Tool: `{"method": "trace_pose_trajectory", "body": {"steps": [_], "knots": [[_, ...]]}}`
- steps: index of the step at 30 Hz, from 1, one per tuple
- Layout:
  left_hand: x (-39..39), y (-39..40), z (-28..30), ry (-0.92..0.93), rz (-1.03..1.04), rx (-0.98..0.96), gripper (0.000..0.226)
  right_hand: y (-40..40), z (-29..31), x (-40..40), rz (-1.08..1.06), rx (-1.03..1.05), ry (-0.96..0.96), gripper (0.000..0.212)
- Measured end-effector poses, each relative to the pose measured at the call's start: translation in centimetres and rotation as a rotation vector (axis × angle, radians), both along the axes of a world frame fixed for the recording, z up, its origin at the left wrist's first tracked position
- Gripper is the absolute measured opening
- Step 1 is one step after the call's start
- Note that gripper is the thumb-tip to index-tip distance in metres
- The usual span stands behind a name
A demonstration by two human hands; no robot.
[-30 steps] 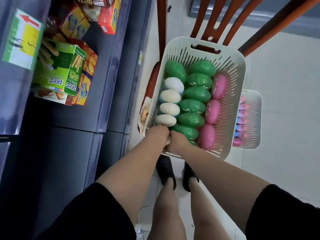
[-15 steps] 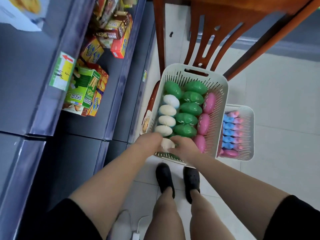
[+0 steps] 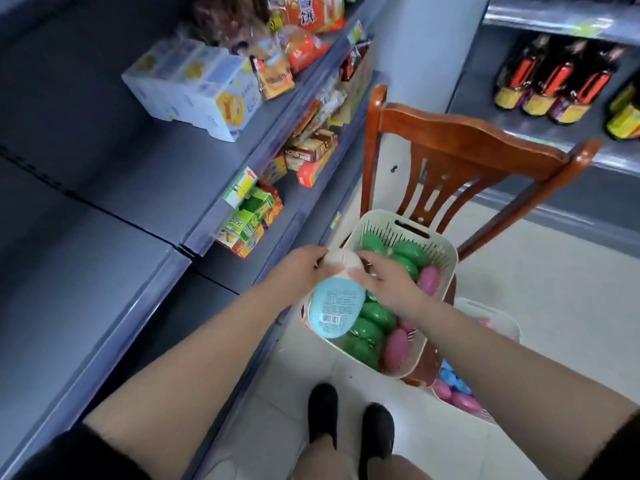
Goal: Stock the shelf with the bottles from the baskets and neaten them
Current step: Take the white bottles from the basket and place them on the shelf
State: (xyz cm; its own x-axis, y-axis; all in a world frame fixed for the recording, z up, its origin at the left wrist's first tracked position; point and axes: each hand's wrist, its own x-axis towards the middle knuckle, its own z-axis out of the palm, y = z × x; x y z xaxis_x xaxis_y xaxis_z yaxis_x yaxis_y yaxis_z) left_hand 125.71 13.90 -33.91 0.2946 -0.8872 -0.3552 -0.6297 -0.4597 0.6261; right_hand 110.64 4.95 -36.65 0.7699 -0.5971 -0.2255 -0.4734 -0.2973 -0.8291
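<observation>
A light blue bottle (image 3: 336, 306) with a white cap and a barcode label hangs above the near end of the white basket (image 3: 446, 251). My left hand (image 3: 298, 271) grips its white cap from the left, and my right hand (image 3: 388, 282) pinches the cap from the right. Several green bottles (image 3: 377, 315) and pink bottles (image 3: 396, 349) lie in the basket, which sits on a wooden chair. A second white basket (image 3: 502, 320) with pink and blue bottles stands lower on the right, partly hidden by my right arm.
Grey shelves (image 3: 149, 188) run along the left, bare near me, with snack boxes (image 3: 249, 223) and white cartons (image 3: 197, 88) farther along. The wooden chair back (image 3: 467, 143) rises behind the basket. Dark bottles (image 3: 554, 81) stand on a shelf at the top right. My feet (image 3: 349, 424) stand on pale floor tiles.
Both hands have lifted a light blue bottle with a white cap up out of the near end of the basket. My view has tilted upward, showing more shelves.
</observation>
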Motion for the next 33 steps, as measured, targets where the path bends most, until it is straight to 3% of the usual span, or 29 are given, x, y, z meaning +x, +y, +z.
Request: {"method": "trace_pose_trajectory", "body": {"steps": [4, 7, 9, 13, 22, 26, 30, 33], "knots": [[0.7, 2.1, 6.7, -0.031, 0.191, -0.264, 0.052, 0.7, 6.2, 2.6, -0.042, 0.006, -0.203, 0.027], [1.0, 4.3, 11.8, -0.037, 0.380, -0.402, 0.046, 1.8, 11.6, 5.0, -0.011, -0.014, -0.341, 0.038], [1.1, 6.2, 15.2, -0.014, 0.495, -0.465, 0.045, 2.8, 15.3, 6.5, 0.096, -0.025, -0.419, 0.047], [1.7, 11.4, 21.2, -0.110, 0.619, -0.557, 0.051, 6.0, 21.3, 8.8, 0.358, 0.015, -0.507, 0.039], [1.6, 26.2, 31.4, -0.545, 0.830, -0.713, 0.029, 19.8, 32.2, 13.3, 0.560, 0.066, -0.803, 0.042], [1.3, 33.2, 33.4, -0.575, 0.921, -0.803, 0.004, 26.3, 35.5, 15.3, 0.619, 0.071, -0.862, 0.034], [0.6, 40.2, 34.0, -0.595, 0.980, -0.827, 0.041, 33.2, 38.1, 17.5, 0.601, 0.178, -0.935, 0.025], [0.4, 44.8, 33.8, -0.711, 1.033, -0.765, 0.055, 38.5, 39.9, 18.8, 0.564, 0.253, -0.993, 0.019]]}}
